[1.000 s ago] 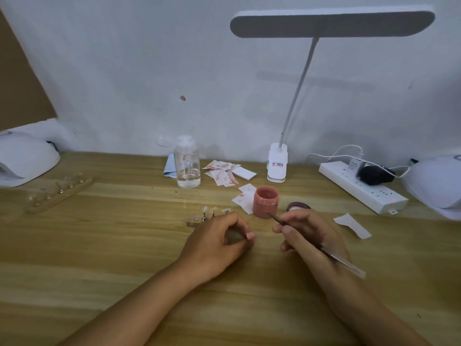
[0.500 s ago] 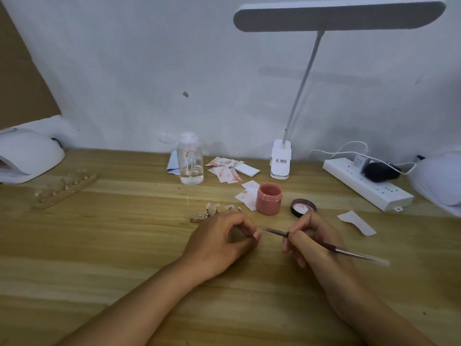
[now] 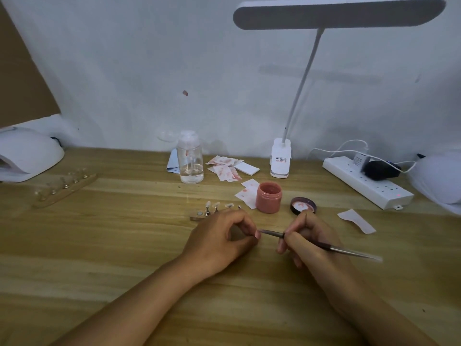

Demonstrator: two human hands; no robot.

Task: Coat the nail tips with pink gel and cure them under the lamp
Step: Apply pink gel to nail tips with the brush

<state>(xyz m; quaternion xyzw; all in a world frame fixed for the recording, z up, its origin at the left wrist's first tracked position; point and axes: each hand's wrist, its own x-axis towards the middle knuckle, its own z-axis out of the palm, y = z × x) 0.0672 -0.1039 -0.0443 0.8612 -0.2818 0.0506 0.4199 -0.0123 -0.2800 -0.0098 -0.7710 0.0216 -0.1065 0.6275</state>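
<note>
Brush point(image 3: 273, 233) gone from pink gel jar point(image 3: 269, 197), beyond right hand point(image 3: 308, 239), to nail tip point(image 3: 257, 235) pinched by left hand point(image 3: 220, 242). Right hand grips brush. Coating under way; tips on stand point(image 3: 212, 211) beyond left hand look uncoated, curing lamp point(image 3: 27, 156) far left awaits.

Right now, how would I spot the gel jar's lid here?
Start at the white desk lamp at the back. Just in front stands the open pink jar; the lid lies right of it, the only dark round disc, smeared pink inside.
</note>
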